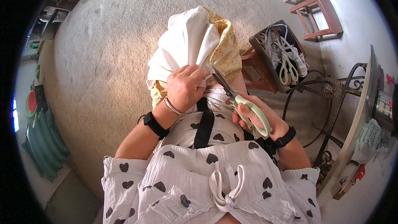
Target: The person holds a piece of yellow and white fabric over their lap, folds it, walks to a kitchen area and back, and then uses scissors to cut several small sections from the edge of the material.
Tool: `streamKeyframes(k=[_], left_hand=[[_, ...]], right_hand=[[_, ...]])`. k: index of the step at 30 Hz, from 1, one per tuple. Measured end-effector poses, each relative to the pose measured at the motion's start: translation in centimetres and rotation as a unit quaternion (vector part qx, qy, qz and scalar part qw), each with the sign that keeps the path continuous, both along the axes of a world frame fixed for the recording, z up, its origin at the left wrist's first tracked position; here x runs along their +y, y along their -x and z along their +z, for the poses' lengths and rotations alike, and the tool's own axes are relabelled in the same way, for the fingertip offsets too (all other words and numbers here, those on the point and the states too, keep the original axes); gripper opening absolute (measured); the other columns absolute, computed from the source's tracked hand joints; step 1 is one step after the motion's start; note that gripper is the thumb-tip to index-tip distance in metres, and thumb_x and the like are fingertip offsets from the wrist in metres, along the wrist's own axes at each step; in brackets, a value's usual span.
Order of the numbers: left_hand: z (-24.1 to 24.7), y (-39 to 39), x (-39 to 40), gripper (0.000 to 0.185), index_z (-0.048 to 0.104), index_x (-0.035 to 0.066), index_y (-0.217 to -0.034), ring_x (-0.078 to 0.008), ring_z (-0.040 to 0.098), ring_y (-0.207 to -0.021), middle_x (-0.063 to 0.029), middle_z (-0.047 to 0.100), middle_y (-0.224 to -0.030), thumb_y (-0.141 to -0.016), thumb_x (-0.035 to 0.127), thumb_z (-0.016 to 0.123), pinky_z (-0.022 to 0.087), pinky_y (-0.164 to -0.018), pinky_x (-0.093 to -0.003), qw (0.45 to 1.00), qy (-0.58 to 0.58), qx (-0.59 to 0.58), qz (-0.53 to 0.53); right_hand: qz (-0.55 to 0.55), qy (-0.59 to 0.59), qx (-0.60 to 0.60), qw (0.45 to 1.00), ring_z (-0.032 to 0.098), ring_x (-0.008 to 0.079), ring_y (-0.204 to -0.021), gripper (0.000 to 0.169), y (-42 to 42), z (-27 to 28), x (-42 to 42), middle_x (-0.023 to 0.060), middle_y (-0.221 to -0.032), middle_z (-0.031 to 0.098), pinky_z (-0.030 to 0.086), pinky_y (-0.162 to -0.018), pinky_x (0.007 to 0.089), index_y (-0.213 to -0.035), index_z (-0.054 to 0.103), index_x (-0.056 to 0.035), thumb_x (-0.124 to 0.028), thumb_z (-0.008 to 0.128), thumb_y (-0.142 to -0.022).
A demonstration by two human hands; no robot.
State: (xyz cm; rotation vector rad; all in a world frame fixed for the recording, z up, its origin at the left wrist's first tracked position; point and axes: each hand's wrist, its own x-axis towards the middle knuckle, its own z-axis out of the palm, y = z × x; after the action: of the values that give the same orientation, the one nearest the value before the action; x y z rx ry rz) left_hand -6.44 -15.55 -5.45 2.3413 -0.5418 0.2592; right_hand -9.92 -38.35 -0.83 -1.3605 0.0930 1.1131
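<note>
White cloth (188,37) lies draped over my lap, with a yellow patterned fabric (226,49) beneath it and to its right. My left hand (186,85) pinches a gathered edge of the white cloth. In my right hand (248,112) is a pair of scissors with pale green handles (259,116). Their blades are parted and point up and left, close to the cloth edge beside my left fingers. Whether they touch the cloth I cannot tell.
On a wooden stool (259,71) at the right stands a dark box (276,81) holding white-handled scissors (288,70) and cords. Wooden stools (335,18) stand by the wall at the upper right. A table edge (349,137) with a metal frame is close on my right.
</note>
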Motion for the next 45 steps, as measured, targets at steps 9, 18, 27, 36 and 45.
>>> streamKeyframes(k=[9,18,27,36,45], left_hand=[[-0.1,0.2,0.1,0.018,0.061,0.009,-0.08,-0.0239,0.058,-0.065,-0.0047,0.054,-0.068,-0.063,0.005,0.063,0.047,-0.055,-0.0351,0.999,0.002,-0.007,-0.033],[0.1,0.3,0.2,0.019,0.061,0.009,-0.08,-0.0237,0.058,-0.066,-0.0045,0.055,-0.069,-0.062,0.003,0.062,0.048,-0.055,-0.0348,0.999,0.021,-0.015,-0.035],[0.3,0.4,0.5,0.019,0.061,0.008,-0.08,-0.0246,0.058,-0.066,-0.0051,0.055,-0.069,-0.062,0.002,0.062,0.047,-0.056,-0.0355,0.999,0.024,-0.007,-0.025],[0.4,0.5,0.5,0.017,0.061,0.009,-0.079,-0.025,0.057,-0.065,-0.0054,0.054,-0.068,-0.063,0.003,0.062,0.047,-0.056,-0.0353,0.999,0.035,-0.008,-0.023],[1.1,0.7,0.2,0.017,0.061,0.009,-0.079,-0.0246,0.058,-0.063,-0.0051,0.054,-0.066,-0.063,0.003,0.062,0.047,-0.054,-0.0347,0.999,0.044,0.0,-0.026]], right_hand=[[-0.019,0.002,0.005,1.0,0.046,0.0062,-0.057,0.058,-0.6,-1.0,1.3,0.0,-0.07,0.052,0.039,-0.052,0.0184,-0.111,0.05,-0.0044,-0.056,0.052,-0.084],[-0.005,0.012,-0.018,1.0,0.042,0.0052,-0.055,0.042,-0.8,-0.7,1.6,-0.0023,-0.067,0.047,0.037,-0.049,0.0187,-0.11,0.05,-0.004,-0.041,0.053,-0.09],[-0.026,-0.008,-0.02,0.999,0.041,0.0051,-0.049,0.042,-0.5,-0.8,1.6,-0.0038,-0.062,0.045,0.036,-0.047,0.0187,-0.107,0.049,-0.0034,-0.041,0.054,-0.089],[-0.049,-0.003,-0.006,0.999,0.042,0.0048,-0.049,0.044,-0.2,-0.8,1.8,-0.0035,-0.062,0.046,0.036,-0.046,0.0181,-0.1,0.05,-0.0045,-0.046,0.058,-0.085],[-0.059,-0.009,-0.038,0.997,0.043,0.0052,-0.05,0.051,0.3,-0.5,2.3,-0.0031,-0.062,0.046,0.036,-0.046,0.0186,-0.099,0.051,-0.005,-0.054,0.056,-0.083]])
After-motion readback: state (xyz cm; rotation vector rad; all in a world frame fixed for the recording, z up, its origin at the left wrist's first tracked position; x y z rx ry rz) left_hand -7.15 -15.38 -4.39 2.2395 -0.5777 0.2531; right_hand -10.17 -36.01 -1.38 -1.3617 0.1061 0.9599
